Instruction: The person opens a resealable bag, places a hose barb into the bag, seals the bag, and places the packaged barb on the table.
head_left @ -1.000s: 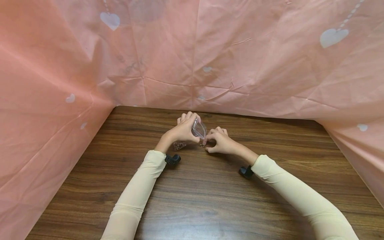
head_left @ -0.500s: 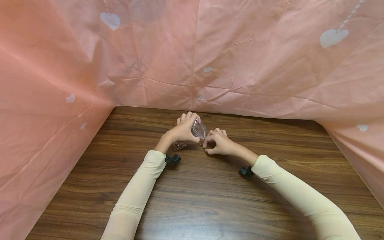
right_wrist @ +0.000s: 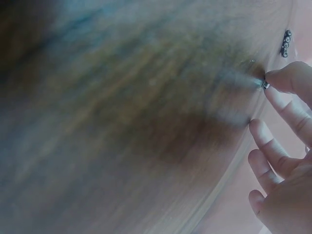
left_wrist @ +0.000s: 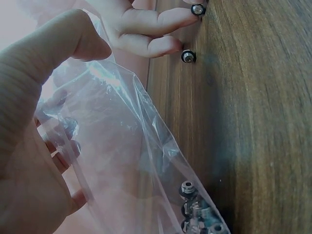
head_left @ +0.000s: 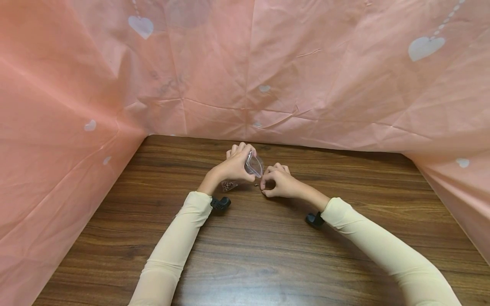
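My left hand (head_left: 235,165) holds a clear zip bag (left_wrist: 112,131) by its mouth, thumb on one side and fingers on the other, so the mouth gapes toward the right. In the bag's low corner lie several small metal pieces with black rings (left_wrist: 188,187). My right hand (head_left: 281,180) is beside the bag's mouth, thumb and forefinger pinching one such metal piece (left_wrist: 198,9) at the table surface. Another loose metal piece (left_wrist: 188,56) lies on the wood between the bag and my right fingertips.
A brown wood-grain table (head_left: 245,246) spreads under both hands. Pink sheeting with white hearts (head_left: 245,72) hangs behind it and along both sides. A black wrist camera (head_left: 220,203) is strapped to the left wrist, another black camera (head_left: 314,219) to the right.
Beside the loose piece, the right fingertips have drawn slightly back toward me and closed on a metal piece. The left hand and bag stay where they were.
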The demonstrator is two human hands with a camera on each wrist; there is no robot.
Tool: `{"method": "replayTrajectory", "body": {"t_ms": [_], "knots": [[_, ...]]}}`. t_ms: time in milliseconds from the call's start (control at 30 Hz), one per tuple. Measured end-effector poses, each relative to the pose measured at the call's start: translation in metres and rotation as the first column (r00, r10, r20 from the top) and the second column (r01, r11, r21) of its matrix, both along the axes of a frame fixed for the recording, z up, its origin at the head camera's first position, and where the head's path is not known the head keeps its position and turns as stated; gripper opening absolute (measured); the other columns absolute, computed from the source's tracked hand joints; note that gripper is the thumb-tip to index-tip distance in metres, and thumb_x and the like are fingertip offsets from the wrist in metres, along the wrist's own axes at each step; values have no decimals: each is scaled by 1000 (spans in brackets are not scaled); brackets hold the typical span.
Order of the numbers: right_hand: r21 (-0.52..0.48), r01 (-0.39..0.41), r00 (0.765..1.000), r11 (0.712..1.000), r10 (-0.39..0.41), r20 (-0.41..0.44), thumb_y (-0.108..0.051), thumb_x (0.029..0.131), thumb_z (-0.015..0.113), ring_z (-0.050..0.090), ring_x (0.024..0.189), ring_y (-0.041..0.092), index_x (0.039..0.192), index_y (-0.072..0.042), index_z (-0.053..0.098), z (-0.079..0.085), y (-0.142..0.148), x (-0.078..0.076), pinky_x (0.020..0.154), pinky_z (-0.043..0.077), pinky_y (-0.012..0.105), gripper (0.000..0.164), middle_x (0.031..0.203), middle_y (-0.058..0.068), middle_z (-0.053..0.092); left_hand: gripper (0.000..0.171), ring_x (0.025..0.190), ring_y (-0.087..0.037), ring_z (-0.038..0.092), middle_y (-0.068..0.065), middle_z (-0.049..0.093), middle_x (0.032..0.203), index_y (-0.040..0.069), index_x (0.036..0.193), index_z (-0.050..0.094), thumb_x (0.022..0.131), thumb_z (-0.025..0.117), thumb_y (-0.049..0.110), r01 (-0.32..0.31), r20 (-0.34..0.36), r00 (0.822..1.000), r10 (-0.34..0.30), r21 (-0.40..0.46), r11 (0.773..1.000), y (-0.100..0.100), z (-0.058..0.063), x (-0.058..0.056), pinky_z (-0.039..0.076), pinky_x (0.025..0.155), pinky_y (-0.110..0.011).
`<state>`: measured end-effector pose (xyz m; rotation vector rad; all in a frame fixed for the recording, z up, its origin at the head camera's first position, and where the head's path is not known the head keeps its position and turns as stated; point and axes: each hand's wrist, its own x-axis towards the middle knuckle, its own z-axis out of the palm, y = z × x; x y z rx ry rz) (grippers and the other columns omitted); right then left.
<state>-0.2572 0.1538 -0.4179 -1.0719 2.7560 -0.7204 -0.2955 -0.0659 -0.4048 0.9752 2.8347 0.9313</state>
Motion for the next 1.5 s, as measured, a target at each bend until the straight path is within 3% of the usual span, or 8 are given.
{"method": "replayTrajectory", "body": {"t_ms": [1000,1500], "knots": [[28,47,999,999,-46,-20,-11,72,78,41,94,22,76,-20,66,2,9,-1,94,27,53,16,99,2,63,69,105,-27,35,-7,45,117,17,120,47,62,83,25,-2,-7,1000,2,-8,1000,1,-3,0,28,96,-46],[-27,81,996,996,-82,-37,-13,80,78,41,96,25,81,-18,68,10,15,-4,93,24,51,11,102,5,62,70,106,-28,35,-8,45,117,17,120,46,62,84,24,2,-3,1000,-2,-10,1000,2,-2,1,27,98,-47]]}}
